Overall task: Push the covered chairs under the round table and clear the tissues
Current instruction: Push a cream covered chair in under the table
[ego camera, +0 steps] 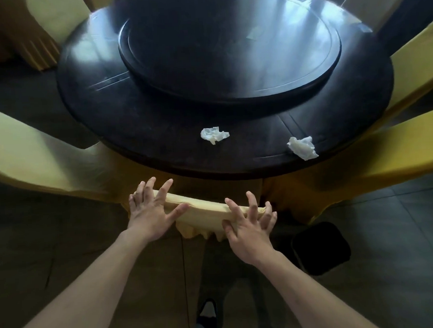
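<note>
My left hand (151, 211) and right hand (248, 227), fingers splayed, rest flat on the covered chair's backrest (202, 207), seat tucked under the round table (160, 146). Chairs either side look unpushed. Both crumpled tissues (214, 134) (302, 147) sit on the table's near edge, uncleared.

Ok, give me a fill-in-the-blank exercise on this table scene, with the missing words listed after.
1. ____ crumpled tissues lie on the round table.
2. The left hand and right hand rest, fingers spread, on the top of a covered ____.
3. The black bin stands on the ____.
4. The covers on the chairs are ____ in colour.

Missing words: two; chair; floor; yellow
</note>
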